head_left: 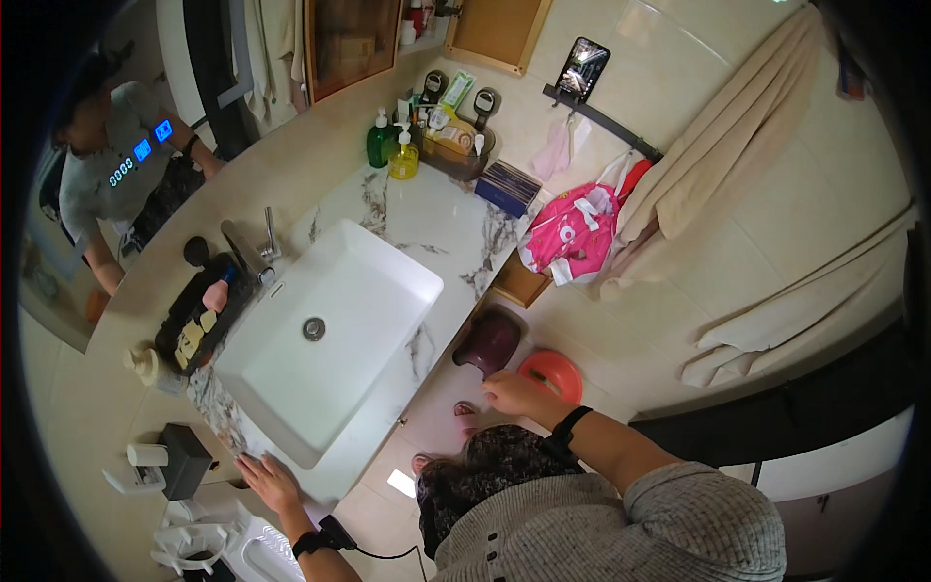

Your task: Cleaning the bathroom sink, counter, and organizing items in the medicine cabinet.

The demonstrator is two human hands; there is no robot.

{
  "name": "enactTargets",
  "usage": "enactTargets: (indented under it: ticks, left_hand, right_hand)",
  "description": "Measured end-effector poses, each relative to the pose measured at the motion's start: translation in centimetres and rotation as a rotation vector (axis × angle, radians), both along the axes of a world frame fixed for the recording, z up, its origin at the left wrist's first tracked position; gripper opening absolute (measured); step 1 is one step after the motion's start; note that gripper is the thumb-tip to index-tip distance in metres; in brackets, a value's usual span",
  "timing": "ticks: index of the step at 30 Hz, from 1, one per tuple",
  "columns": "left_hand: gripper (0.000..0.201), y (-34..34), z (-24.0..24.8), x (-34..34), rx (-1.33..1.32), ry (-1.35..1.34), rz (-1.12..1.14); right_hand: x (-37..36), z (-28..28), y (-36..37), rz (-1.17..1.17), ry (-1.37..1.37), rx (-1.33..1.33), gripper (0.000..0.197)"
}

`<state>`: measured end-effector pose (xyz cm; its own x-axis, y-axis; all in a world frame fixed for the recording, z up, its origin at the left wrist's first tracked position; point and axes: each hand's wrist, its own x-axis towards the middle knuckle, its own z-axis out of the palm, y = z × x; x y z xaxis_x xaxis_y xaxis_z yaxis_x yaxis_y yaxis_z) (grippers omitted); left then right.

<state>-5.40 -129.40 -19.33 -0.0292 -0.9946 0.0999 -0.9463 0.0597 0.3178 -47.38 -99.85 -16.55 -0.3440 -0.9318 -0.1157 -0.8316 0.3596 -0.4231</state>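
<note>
My left hand (268, 483) rests at the near left corner of the marbled countertop (388, 218), fingers stretched out and apart, holding nothing. Beside it is the white rectangular sink (373, 291), with a round drain and no water that I can see. A chrome tap (254, 254) stands at the sink's back edge. My right hand (514, 394) hangs in front of my body with its fingers curled in, and nothing shows in it. Below that hand, on the floor, is a red plastic basin (551, 372) with something small and dark inside, partly covered by my arm.
A purple stool-like object (488, 341) stands on the floor by the counter. Soap bottles (402, 155), an organizer (456, 150) and a blue box (507, 188) fill the far end. A pink bag (572, 233) and towels (718, 145) hang on the right wall; a phone (584, 68) sits above.
</note>
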Motion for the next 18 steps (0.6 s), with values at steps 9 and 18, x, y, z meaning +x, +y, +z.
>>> enactTargets:
  ticks: [9, 18]
  left_hand:
    - [0.055, 5.6, 0.7, 0.2, -0.012, -0.005, 0.002]
    - [0.051, 11.1, 1.7, 1.2, 0.013, 0.22, -0.064]
  right_hand:
    - [-0.1, -0.7, 2.9, -0.088, -0.045, 0.303, 0.025]
    - [-3.1, -5.7, 10.0, -0.168, -0.075, 0.328, 0.026]
